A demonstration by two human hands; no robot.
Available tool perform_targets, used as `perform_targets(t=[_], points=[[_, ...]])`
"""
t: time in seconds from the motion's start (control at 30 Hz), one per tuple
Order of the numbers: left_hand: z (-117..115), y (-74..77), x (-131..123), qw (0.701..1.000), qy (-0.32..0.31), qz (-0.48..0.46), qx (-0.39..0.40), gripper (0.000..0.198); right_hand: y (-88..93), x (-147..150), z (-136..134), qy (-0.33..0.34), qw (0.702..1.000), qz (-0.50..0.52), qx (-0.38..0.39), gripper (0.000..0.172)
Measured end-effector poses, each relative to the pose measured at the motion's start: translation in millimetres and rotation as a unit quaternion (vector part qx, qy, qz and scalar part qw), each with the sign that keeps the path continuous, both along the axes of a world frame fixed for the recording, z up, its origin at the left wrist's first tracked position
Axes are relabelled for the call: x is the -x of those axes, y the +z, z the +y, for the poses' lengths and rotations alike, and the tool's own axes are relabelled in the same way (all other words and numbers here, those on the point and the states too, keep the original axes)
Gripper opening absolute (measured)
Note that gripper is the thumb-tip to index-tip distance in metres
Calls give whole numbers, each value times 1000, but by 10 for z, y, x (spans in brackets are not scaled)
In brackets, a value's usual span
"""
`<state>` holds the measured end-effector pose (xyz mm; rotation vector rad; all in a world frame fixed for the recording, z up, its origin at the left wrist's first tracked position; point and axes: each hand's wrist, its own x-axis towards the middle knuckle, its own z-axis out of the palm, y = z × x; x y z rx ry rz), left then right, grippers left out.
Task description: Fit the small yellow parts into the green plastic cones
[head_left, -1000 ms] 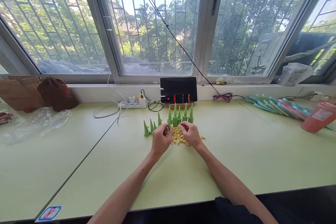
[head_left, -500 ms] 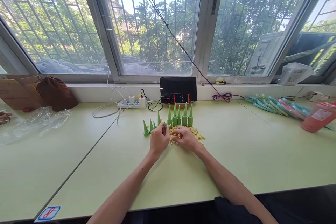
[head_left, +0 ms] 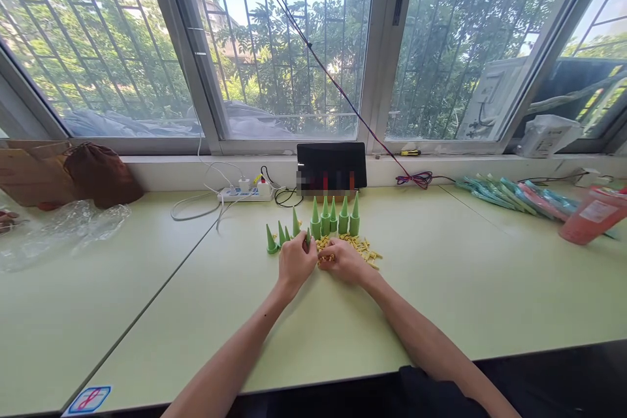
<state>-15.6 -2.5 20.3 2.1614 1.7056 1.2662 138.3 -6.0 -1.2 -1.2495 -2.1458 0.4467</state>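
Observation:
My left hand (head_left: 295, 259) is closed around a small green cone (head_left: 308, 235), whose tip shows above the fingers. Close beside it, my right hand (head_left: 344, 260) has its fingers bent together at the near-left edge of a pile of small yellow pieces (head_left: 363, 247). Whatever those fingertips hold is too small to make out. Behind the hands, several tall green cones (head_left: 325, 215) stand upright in a row on wider green bases. More green cones, some shorter, stand to the left of my left hand, one of them (head_left: 271, 240) at the row's end.
A dark tablet (head_left: 332, 166) leans against the wall behind the cones. To its left lies a power strip (head_left: 245, 192) with cables. A red cup (head_left: 592, 217) and colourful plastic packets (head_left: 509, 196) are at the right. Clear plastic wrap (head_left: 63, 232) and a brown bag (head_left: 102, 173) are at the left.
My right hand's fingertips have drawn closer together and dipped slightly into the yellow pieces. My left hand still holds the green cone in nearly the same spot.

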Motion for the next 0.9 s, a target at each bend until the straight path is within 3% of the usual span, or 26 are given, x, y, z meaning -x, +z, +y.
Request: perform_targets(t=[0.23,0.37,0.9], points=[[-1,-18,-2,996,5,67,59,21,18,-10,-6,-14,1000,18,-16,5],[16,-48,8,994,-2,93,60,20,14,-22,1,-23,999,12,-22,9],[8,-54,-6,995,-21,79,64,23,-20,-45,26,-17,1000,4,-24,9]])
